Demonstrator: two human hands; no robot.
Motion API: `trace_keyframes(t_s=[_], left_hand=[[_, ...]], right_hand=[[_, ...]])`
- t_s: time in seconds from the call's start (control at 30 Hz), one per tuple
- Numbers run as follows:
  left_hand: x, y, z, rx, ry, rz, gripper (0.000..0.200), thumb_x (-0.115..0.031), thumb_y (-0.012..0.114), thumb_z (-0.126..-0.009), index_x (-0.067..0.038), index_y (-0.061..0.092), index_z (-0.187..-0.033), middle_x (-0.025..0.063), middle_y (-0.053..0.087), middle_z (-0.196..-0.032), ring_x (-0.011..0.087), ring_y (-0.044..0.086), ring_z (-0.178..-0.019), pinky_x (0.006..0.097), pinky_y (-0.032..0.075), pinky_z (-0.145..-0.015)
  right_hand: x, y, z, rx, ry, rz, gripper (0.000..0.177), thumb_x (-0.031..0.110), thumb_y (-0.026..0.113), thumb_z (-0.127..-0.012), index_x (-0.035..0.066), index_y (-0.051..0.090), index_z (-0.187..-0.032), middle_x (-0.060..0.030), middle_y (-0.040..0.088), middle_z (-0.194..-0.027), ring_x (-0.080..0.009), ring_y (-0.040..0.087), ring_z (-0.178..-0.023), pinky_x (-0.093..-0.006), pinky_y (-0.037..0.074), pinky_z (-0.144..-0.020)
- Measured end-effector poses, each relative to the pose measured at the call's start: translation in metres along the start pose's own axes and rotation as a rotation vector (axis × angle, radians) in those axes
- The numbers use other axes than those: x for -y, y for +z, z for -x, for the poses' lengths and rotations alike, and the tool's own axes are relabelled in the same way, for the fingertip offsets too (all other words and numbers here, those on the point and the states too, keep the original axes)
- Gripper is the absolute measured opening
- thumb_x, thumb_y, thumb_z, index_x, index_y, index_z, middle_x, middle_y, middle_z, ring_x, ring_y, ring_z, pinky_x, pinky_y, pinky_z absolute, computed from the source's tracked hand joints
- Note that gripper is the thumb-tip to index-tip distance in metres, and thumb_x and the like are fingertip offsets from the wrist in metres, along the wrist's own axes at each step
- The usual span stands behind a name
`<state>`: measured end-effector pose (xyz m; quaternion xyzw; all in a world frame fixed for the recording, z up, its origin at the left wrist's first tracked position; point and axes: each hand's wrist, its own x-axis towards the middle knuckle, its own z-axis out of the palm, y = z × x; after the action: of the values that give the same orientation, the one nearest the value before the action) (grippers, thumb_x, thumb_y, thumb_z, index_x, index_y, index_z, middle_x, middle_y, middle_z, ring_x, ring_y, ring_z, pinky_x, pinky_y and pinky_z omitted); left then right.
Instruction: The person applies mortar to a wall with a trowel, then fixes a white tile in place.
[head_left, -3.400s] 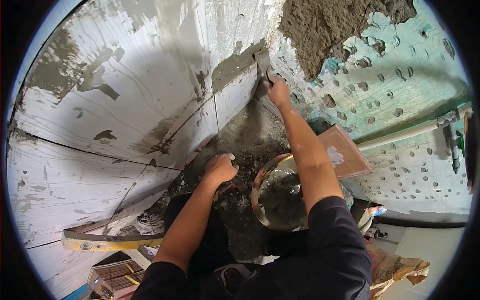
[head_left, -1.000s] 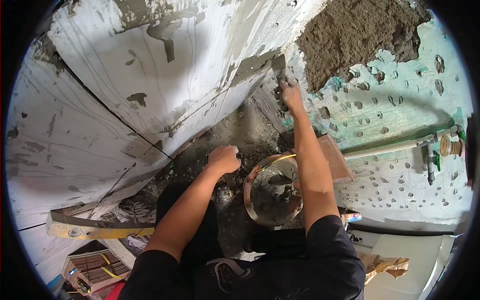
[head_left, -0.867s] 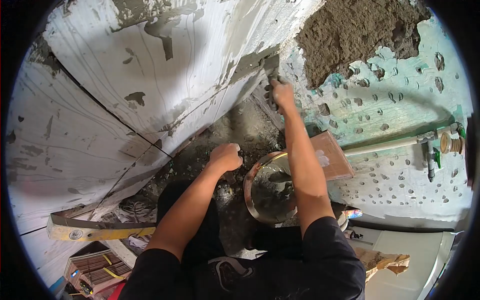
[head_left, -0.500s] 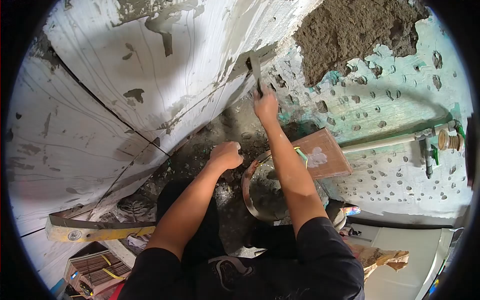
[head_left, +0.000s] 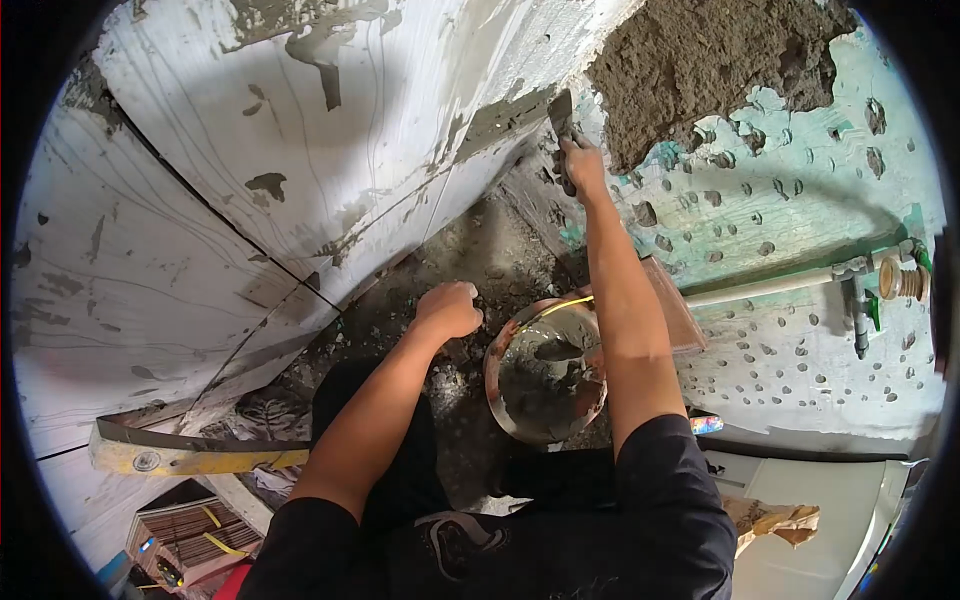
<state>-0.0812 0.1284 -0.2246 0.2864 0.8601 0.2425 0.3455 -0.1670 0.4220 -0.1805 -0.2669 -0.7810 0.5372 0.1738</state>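
Note:
My right hand (head_left: 584,165) is raised at the corner where two walls meet, fingers wrapped round the handle of a trowel (head_left: 561,115). The trowel's blade points up, close to the joint between the white panelled wall (head_left: 400,110) and the pitted green wall (head_left: 740,215). My left hand (head_left: 450,310) is closed in a fist above the rubble floor; whatever is inside it, if anything, is hidden. Between my forearms stands a round bucket (head_left: 492,375) with wet grey mortar (head_left: 545,385) in it.
A brown tile (head_left: 675,305) leans behind my right forearm. Rough mortar (head_left: 710,75) covers the upper green wall. A pipe with a valve (head_left: 855,300) juts out at right. A yellow spirit level (head_left: 190,462) lies at lower left, near stacked tiles (head_left: 195,535). Torn brown paper (head_left: 775,520) is at lower right.
My right hand has moved right and slightly up with the trowel, away from the white wall. My forearm has uncovered more of the bucket and its mortar. My left hand has barely moved.

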Motion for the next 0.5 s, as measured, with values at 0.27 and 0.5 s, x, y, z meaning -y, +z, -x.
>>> trace_keyframes(t_s=[0.27, 0.5], left_hand=[[-0.002, 0.0, -0.003, 0.018, -0.013, -0.021, 0.042, -0.028, 0.063, -0.077, -0.009, 0.059, -0.114, 0.014, 0.06, -0.113, 0.0311, 0.055, -0.107, 0.0398, 0.044, -0.09], [-0.006, 0.009, -0.006, -0.023, 0.03, -0.05, 0.04, -0.025, 0.06, -0.075, -0.009, 0.06, -0.112, 0.0149, 0.061, -0.109, 0.0317, 0.058, -0.101, 0.0402, 0.047, -0.085]], right_hand=[[0.035, 0.031, 0.051, 0.128, 0.105, -0.145, 0.015, 0.017, 0.051, -0.088, 0.002, 0.054, -0.091, -0.0073, 0.057, -0.067, -0.0172, 0.053, -0.047, -0.0317, 0.042, -0.039], [0.034, 0.059, 0.093, 0.209, 0.139, -0.305, 0.015, 0.016, 0.051, -0.088, 0.002, 0.054, -0.091, -0.0099, 0.058, -0.072, -0.0178, 0.055, -0.05, -0.0318, 0.046, -0.041]])
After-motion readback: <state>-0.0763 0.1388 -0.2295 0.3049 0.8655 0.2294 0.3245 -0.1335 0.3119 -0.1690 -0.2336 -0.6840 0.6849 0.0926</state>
